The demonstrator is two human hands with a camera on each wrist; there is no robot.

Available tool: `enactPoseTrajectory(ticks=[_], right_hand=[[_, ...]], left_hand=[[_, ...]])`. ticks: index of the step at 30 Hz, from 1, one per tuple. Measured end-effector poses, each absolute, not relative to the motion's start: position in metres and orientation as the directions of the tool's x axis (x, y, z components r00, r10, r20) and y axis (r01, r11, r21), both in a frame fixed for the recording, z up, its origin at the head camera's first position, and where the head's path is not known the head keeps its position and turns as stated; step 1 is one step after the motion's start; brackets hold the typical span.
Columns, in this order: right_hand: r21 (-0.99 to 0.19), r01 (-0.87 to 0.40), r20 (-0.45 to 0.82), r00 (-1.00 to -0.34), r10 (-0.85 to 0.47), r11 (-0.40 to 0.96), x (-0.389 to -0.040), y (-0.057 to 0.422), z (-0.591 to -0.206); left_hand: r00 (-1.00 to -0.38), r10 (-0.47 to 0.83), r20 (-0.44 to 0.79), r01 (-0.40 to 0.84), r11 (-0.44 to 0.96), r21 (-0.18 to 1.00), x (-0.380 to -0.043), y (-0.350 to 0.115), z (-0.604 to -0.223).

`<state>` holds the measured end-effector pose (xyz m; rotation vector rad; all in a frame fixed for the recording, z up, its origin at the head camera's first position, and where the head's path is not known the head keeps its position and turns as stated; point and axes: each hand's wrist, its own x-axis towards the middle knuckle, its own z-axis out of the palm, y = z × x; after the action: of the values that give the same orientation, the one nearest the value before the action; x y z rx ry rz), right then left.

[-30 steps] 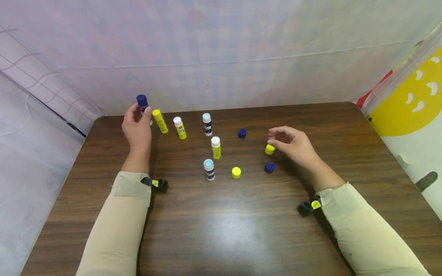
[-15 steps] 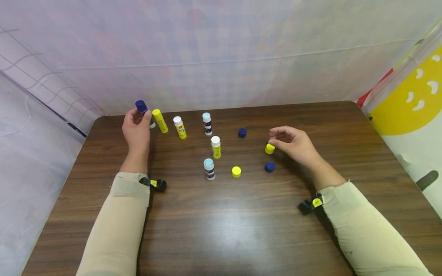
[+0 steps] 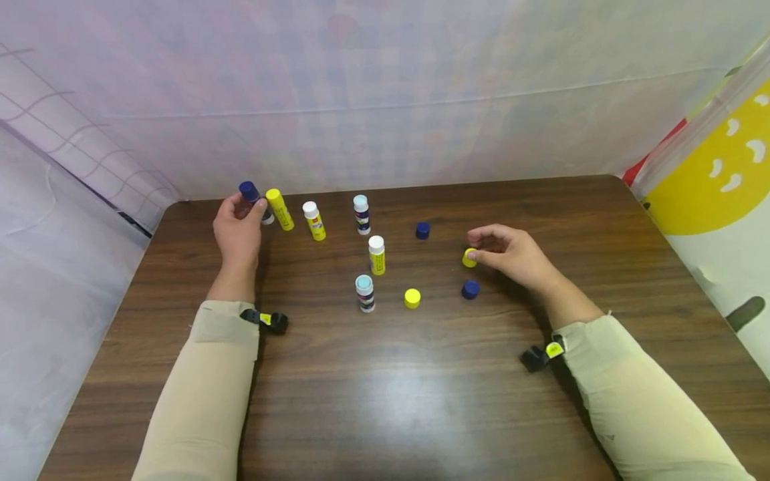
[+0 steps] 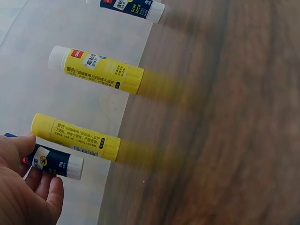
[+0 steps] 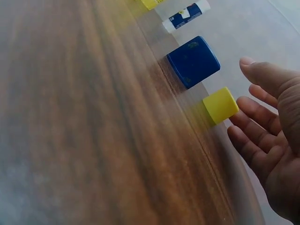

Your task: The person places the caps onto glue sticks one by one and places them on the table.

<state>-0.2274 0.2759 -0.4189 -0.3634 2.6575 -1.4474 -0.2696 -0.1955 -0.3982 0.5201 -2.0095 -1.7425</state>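
L hand [image 3: 237, 228] pinching blue glue stick [image 4: 52, 161] at table's [image 3: 397, 401] 10 o'clock, yellow glue stick [image 3: 280, 210] standing just beside, approx. hand's 2 o'clock, R hand [image 3: 510, 254] holding thumb & fingers apart, yellow cap [image 3: 468, 258] sitting at its 9 o'clock, contact unclear.

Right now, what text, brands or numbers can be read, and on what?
"GLUE STICK": navy stick at the left wrist view's top edge.
"警告": white-capped yellow stick, all-yellow stick.
Probably "deli": red logo on the white-capped one.
Too small or blurred: remaining print, including the held navy stick and wrist tags.
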Motion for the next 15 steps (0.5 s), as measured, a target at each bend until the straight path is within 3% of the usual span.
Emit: enactPoseTrajectory(ticks=[15], right_hand=[[-0.838,-0.161,-0.013,-0.949,-0.314,0.522,-0.2287,0.2795,-0.4227]], left_hand=[[-0.890,-0.455,0.029,-0.096,0.250,0.963,-0.2651,-0.1991,-0.3994]])
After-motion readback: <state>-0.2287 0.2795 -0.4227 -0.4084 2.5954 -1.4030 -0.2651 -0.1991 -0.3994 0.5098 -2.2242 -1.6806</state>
